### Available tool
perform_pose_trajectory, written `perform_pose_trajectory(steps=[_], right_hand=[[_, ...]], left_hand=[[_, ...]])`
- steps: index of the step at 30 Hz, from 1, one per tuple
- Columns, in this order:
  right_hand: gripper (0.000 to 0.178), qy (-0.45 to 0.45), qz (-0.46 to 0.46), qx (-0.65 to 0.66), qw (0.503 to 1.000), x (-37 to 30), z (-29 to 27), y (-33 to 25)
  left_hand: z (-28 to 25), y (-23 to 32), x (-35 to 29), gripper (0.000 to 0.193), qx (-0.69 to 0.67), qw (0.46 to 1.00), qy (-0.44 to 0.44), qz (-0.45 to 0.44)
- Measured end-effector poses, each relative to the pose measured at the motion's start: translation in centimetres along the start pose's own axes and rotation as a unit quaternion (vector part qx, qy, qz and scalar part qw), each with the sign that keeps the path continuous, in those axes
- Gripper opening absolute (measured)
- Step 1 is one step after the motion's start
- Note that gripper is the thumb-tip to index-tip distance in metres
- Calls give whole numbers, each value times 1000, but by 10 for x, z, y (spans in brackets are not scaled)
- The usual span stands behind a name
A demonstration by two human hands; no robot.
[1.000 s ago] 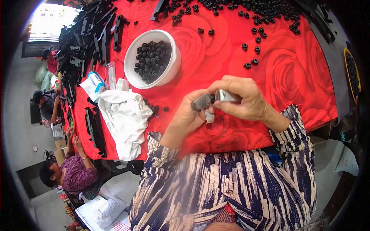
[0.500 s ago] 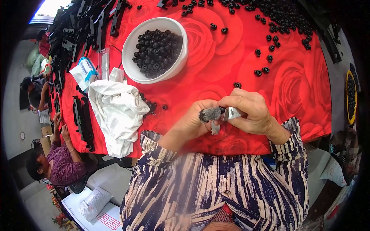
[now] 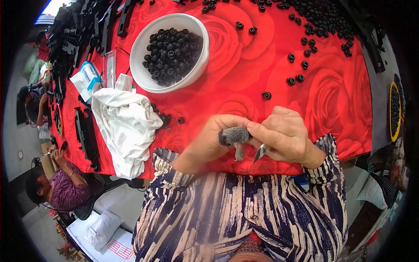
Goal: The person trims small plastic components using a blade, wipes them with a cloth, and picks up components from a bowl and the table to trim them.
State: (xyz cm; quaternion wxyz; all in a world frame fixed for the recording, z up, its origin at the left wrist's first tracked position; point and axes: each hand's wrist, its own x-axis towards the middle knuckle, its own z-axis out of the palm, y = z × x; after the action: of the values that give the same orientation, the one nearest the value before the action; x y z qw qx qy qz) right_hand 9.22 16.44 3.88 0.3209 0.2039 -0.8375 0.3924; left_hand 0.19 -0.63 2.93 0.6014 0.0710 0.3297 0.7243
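Just right of centre frame, the right hand (image 3: 283, 136) has a silvery blade-like piece (image 3: 260, 153) pinched, close beside a fuzzy grey piece (image 3: 235, 136) at the curled left hand (image 3: 211, 133), whose grip I can't make out; upper left, black beads (image 3: 170, 54) crowd a white bowl (image 3: 166, 21)!

The grey piece (image 3: 234, 136) at the thumb side of your left hand (image 3: 214, 131) is short, stubby and fuzzy, with a darker end to the left; it lies nearly level, and you cannot tell here whether it sits over the thumb. A pale grey strip (image 3: 239, 151) hangs just below it, crumpled. In your right hand (image 3: 281, 135) you grip a shiny metal piece (image 3: 260, 153), mostly hidden by your fingers, its pointed end slanting down and left, near the strip.
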Motion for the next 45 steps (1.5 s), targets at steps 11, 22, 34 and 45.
perform_pose_trajectory(steps=[11,22,34,45], right_hand=[[44,36,-32,-32,998,-3,7,1],[40,39,-77,-82,993,-3,7,2],[29,-40,186,124,974,7,-9,-2],[21,-39,260,152,953,2,-7,6]], left_hand=[[8,4,-2,18,58,998,24,14],[0,-1,-3,23,13,999,19,44],[-1,11,-3,22,62,984,1,165],[1,11,-1,21,107,986,-6,126]])
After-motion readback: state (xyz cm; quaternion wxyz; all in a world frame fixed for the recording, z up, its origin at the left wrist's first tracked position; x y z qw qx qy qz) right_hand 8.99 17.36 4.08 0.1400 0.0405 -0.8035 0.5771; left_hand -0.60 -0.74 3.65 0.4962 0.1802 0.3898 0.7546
